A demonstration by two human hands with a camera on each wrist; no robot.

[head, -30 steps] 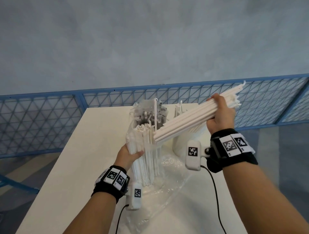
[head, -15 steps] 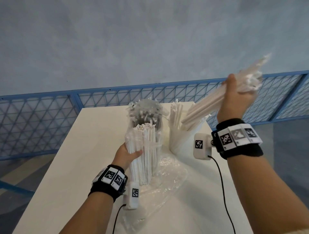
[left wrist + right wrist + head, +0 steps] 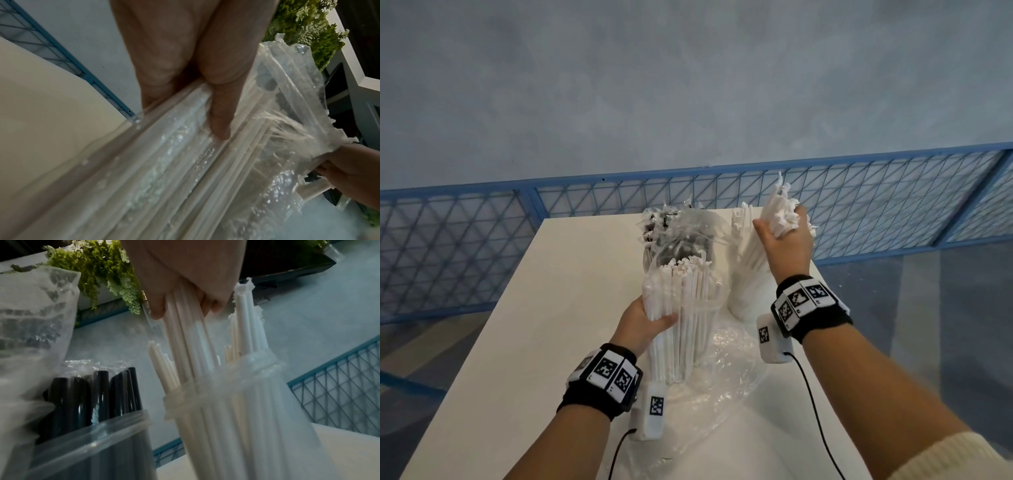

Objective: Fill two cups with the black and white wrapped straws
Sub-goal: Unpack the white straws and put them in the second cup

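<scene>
On the white rectangular counter (image 3: 524,308) the left hand (image 3: 643,323) grips an upright bundle of white paper-wrapped straws (image 3: 681,308), which stands inside a loose clear plastic bag (image 3: 722,370) at the near middle of the surface; in the left wrist view the thumb (image 3: 220,113) presses on the plastic over the straws. The right hand (image 3: 786,240) is clamped on the upper ends of a second handful of white wrapped straws (image 3: 185,345), fingers (image 3: 156,308) curled around them. That handful stands nearly upright, and its lower ends are inside a translucent white plastic cup (image 3: 236,410) at the right of the counter, beside the far end of the bag. More white straws already stand in this cup, to either side of the gripped handful. Just left of it is a clear plastic cup (image 3: 92,434) holding black straws in clear wrappers (image 3: 98,386); the top of the plastic bag stands partly in front of it in the head view. A blue wire mesh fence (image 3: 448,246) runs behind the far edge of the counter. The two hands are apart, each on its own bundle.
</scene>
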